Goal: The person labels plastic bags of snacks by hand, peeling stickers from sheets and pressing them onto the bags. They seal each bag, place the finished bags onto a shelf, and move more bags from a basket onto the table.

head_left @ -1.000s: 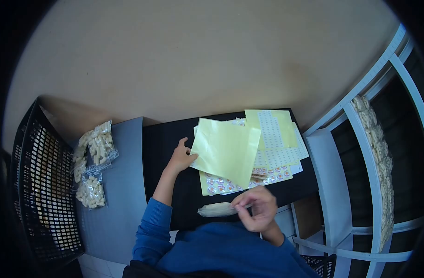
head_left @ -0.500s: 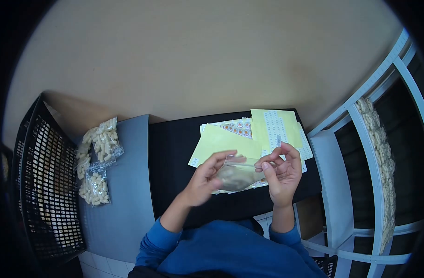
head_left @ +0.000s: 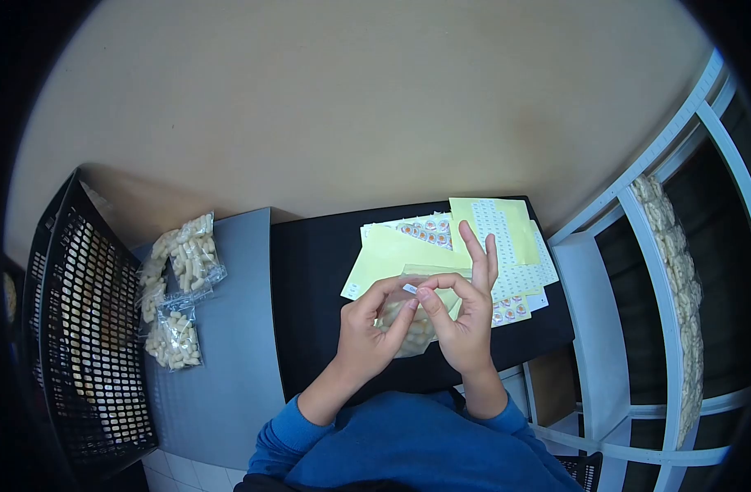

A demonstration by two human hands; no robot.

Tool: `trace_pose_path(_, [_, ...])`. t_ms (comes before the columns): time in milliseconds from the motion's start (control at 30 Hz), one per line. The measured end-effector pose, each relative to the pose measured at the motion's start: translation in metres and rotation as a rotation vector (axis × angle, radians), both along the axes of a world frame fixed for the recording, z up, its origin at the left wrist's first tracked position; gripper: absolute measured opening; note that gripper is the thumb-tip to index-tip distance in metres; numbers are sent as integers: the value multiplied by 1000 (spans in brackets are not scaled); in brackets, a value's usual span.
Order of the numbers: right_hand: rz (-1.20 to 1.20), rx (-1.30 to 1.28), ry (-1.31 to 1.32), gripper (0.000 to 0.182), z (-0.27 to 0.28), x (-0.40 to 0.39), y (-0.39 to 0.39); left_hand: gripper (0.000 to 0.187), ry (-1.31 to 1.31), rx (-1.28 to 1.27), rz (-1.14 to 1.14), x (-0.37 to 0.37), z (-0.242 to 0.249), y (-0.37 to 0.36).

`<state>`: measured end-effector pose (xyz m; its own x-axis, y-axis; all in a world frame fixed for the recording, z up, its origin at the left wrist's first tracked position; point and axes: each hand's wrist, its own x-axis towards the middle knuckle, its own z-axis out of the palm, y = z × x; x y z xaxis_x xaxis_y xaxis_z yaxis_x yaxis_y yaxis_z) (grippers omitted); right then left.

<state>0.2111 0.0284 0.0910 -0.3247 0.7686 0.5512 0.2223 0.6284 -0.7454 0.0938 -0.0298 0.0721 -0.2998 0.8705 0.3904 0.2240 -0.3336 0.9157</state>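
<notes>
A clear plastic bag with pale pieces inside hangs between my hands over the black table. My left hand is closed on the bag's left side, its thumb near the upper edge. With thumb and index finger my right hand pinches a small white sticker against the upper part of the bag, while its other fingers point up. Behind the bag lie a yellow backing sheet, a sheet of small printed labels and a sheet of round orange-and-white stickers.
Several filled clear bags lie on the grey table at left, beside a tall black perforated basket. The black table stands against the beige wall. On the right, a white metal rack holds a long packed bag.
My right hand has brought the small sticker down and left from above the sheets to the bag's top. Both hands have come together, and the bag now hangs lower.
</notes>
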Motion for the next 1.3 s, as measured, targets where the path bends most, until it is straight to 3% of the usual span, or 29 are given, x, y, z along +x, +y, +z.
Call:
trace_pose_path(367, [-89, 101, -46, 7, 0, -5, -2, 21, 116, 18, 22, 2, 7, -4])
trace_pose_path(500, [-125, 170, 63, 12, -11, -9, -6, 16, 107, 61, 5, -2, -1, -6])
trace_pose_path(567, [-132, 202, 96, 16, -20, -11, -6, 12, -68, -111, -2, -5, -5, -8])
trace_pose_path(633, [-91, 63, 297, 25, -28, -12, -6, 13, -213, -40, -22, -2, -7, -4])
trace_pose_path(700, [-100, 62, 275, 28, -34, 3, 2, 14, -251, -105, 7, -6, -8, -5])
trace_pose_path(767, [-69, -201, 457, 23, -59, 29, 20, 11, -345, -140, 11, -12, -17, -4])
trace_pose_path(833, [-171, -153, 131, 23, -79, 69, 39, 10, -384, -269, -45, -26, -29, -6])
trace_pose_path(900, [-90, -123, -257, 29, -100, 104, 49, 11, -432, -430, -152, -34, -45, -5])
trace_pose_path(933, [-97, -125, -376, 31, -112, 113, 50, 12, -327, -524, -244, -34, -52, -4])
trace_pose_path(1000, [-80, -122, -435, 31, -126, 118, 50, 15, -132, -656, -406, -25, -63, -2])
trace_pose_path(1100, [-86, -67, -516, 25, -130, 118, 53, 19, -66, -794, -644, -3, -76, 4])
trace_pose_path(1233, [0, -106, -446, 11, -125, 115, 59, 19, 7, -762, -778, 6, -102, 18])
trace_pose_path(1300, [10, -135, -373, 7, -119, 110, 59, 20, -369, -787, -631, 9, -101, 21])
